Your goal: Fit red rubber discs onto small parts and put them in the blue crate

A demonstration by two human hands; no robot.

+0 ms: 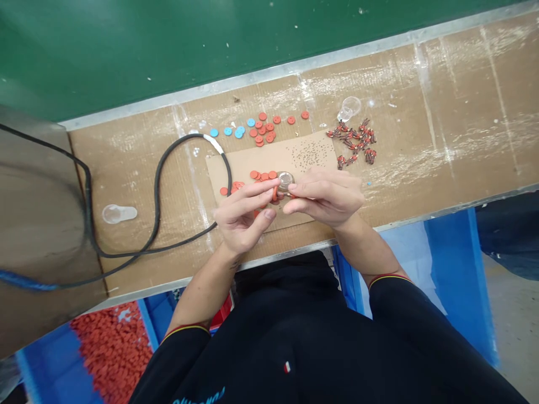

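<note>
My left hand [246,216] pinches a small red disc [275,193] between thumb and fingers, near the middle of the bench. Close to its right, my right hand [326,196] has thumb and forefinger together on a small part at their tips, too small to make out. A round metallic object [285,180] lies just beyond the fingertips. Red discs [264,176] rest on a cardboard sheet [240,160] under and behind my hands. Many tiny pieces [310,155] are scattered on the sheet's right part.
Behind the sheet lie more red discs [269,127] and blue discs [240,132]. Red-and-black parts [356,140] are piled at right, beside a clear plastic piece [351,105]. A black cable [157,196] loops at left near a clear scoop [119,214]. Blue bins [458,269] stand below the bench.
</note>
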